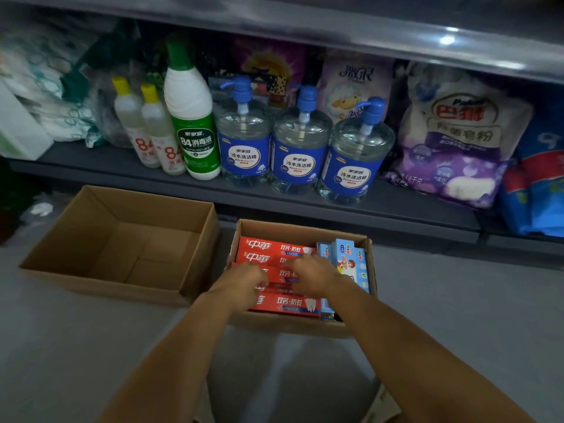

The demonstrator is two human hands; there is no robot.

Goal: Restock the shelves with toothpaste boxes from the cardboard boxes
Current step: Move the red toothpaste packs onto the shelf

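Both hands are reaching down into the full carton (pixel 300 230) sitting on the floor (pixel 457 300) right in front of the shelf (pixel 122 166). The left hand (pixel 244 277) is curling its fingers down onto the red boxes (pixel 274 250), around the middle of the stack, and looks like it's gripping one, though the fingertips are hiding behind the knuckles so I can't tell exactly how it's holding it. The right hand (pixel 314 273) is doing the same thing just beside it, fingers bent over the right ends of those red boxes, next to where the blue boxes (pixel 351 261) are standing along the carton's right wall.

The red toothpaste boxes are lying flat in a row, filling most of the carton from its far wall to the near one, all with the print facing up. The blue ones are packed upright in the right strip.

To the left of it, almost touching, the empty carton (pixel 76 239) is sitting with its flaps down inside.

On the shelf behind, three pump bottles (pixel 300 154) with blue labels are lining up along the front edge in the middle. Left of them a green bottle (pixel 192 123) is standing tall, with two yellow-capped bottles (pixel 143 129) beside it. Toward the right end a purple bag (pixel 451 141) is leaning back, and a blue bag (pixel 537 184) is sitting at the far right edge.
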